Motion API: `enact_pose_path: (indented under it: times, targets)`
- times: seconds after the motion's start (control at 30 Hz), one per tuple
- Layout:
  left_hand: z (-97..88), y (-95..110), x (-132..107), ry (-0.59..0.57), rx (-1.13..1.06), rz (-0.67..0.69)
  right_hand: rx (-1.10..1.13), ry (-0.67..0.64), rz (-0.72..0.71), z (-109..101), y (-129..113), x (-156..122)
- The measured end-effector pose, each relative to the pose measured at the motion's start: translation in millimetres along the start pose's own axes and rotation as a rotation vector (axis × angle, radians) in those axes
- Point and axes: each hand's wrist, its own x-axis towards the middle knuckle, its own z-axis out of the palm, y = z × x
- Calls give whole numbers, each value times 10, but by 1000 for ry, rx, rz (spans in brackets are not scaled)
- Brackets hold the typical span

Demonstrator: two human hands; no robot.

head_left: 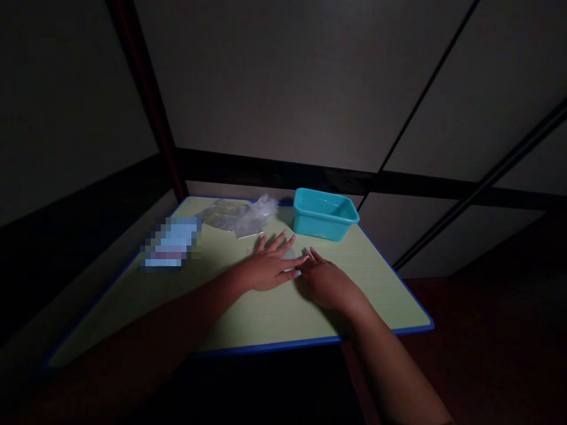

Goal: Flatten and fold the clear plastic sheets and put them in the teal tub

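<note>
Two bare forearms reach forward from the bottom of the view, seen from the wearer's own eyes. The left forearm [190, 321] slants in from the lower left, deep in shadow near the elbow; the right forearm [390, 360] rises from the lower right. The left hand [267, 270] is palm down, its fingers [277, 241] fanned wide and its thumb pointing right. The right hand [326, 284] shows its back, angled inward, fingers partly bent and partly hidden. The two hands' fingertips nearly meet; whether they touch is unclear.
</note>
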Motion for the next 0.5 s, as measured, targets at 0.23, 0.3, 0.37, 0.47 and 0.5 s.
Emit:
enact_pose_path:
  times: [0.23,0.3,0.37,0.47,0.5]
  targets:
    - [20,-62,-4,29,4,-35,-59,0,4,22,22,32]
    - [28,-76,3,33,0,-41,-64,-1,2,13,18,32]
    - [34,-88,16,21,-7,-64,-60,-2,-1,-1,8,28]
    - [43,-113,39,-3,-19,-115,-45,-2,11,-22,-9,19]
    - [47,-126,45,-6,-20,-132,-41,-1,15,-29,-14,16]
